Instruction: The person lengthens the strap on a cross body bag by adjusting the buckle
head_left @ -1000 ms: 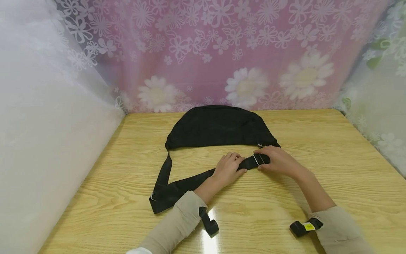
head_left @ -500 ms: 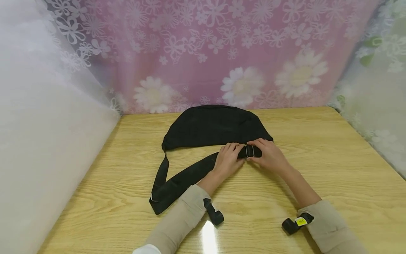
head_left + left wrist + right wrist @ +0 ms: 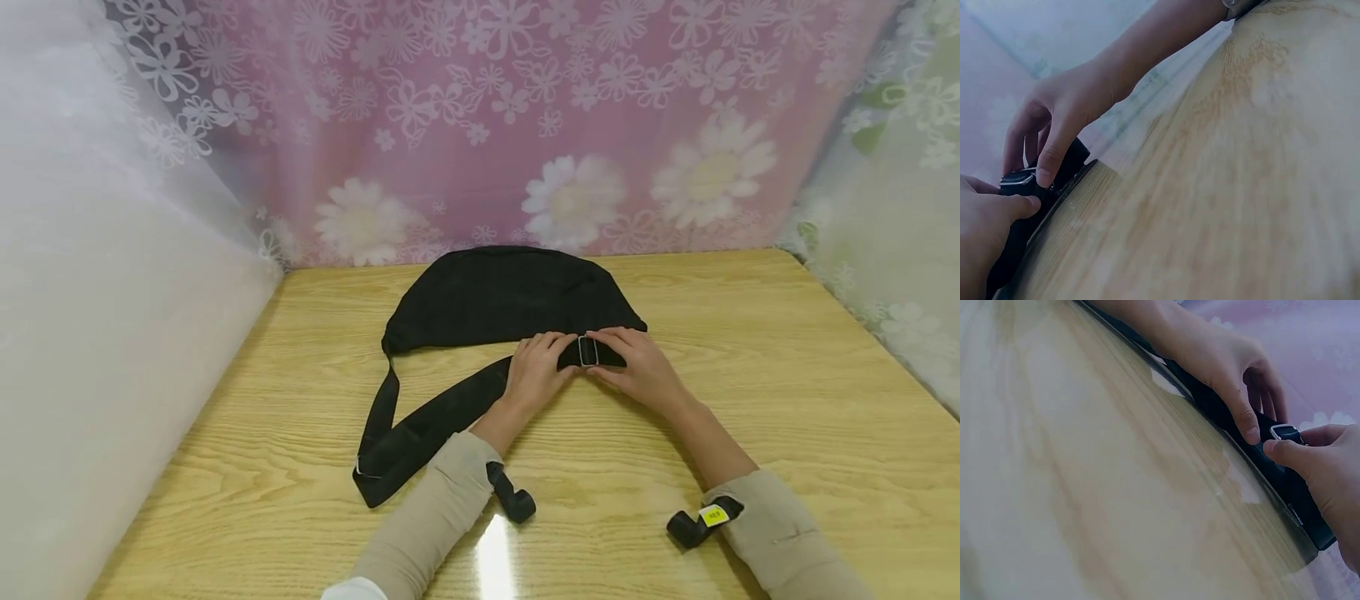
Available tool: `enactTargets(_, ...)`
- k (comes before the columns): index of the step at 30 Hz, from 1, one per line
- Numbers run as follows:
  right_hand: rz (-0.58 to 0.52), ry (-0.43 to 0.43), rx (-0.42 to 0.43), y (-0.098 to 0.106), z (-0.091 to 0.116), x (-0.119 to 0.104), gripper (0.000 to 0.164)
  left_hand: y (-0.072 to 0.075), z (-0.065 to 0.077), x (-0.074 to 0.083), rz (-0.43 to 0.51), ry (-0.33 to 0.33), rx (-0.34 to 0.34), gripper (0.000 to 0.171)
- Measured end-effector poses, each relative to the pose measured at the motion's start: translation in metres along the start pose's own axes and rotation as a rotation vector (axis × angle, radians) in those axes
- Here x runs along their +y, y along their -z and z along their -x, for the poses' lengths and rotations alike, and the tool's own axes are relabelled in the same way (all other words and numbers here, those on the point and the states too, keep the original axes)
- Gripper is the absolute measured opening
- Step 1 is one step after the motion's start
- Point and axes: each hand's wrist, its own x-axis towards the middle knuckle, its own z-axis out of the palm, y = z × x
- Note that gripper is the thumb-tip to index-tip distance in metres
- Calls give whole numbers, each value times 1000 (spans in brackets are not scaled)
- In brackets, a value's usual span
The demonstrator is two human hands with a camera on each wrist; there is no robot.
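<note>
A black half-moon waist bag point(image 3: 510, 300) lies flat on the wooden table, its long black strap point(image 3: 442, 408) looped in front of it. My left hand point(image 3: 536, 371) grips the strap just left of a metal slide buckle point(image 3: 588, 351). On the buckle's other side, my right hand point(image 3: 637, 367) pinches the strap between thumb and fingers. Both thumbs sit close to the silver buckle frame point(image 3: 1285, 432), as the right wrist view shows. A second metal ring point(image 3: 363, 471) is at the strap's folded left end. The bag's lower right corner is partly behind my right hand.
The light wooden table point(image 3: 225, 467) runs back to a pink floral curtain point(image 3: 465, 125). A white sheet point(image 3: 112, 292) hangs along the left, a pale floral one point(image 3: 900, 208) along the right. Black straps point(image 3: 513, 500) hang from both sleeve cuffs.
Both hands have shifted left and slightly away from me with the buckle, bringing that stretch of strap closer to the bag. The right hand has come nearer the left. The view has shifted slightly.
</note>
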Motion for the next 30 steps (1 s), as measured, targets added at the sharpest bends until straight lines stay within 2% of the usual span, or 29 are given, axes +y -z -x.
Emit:
enactTargets(3, -26, 3, 14, -1, 1, 2, 64, 1, 1, 0, 13, 15, 3, 46)
enactTargets(8, -35, -1, -11, -2, 5, 1, 70, 2, 2, 1, 13, -29, 42, 46)
enactTargets(19, -48, -14, -10, -1, 5, 0, 57, 1, 2, 2, 51, -60, 68, 46)
enactTargets(24, -55, -48, -39, -1, 3, -1, 63, 0, 2, 0, 43, -64, 71, 45)
enactTargets(30, -55, -21, -25, -1, 3, 0, 64, -2, 1, -1, 44, -65, 69, 44)
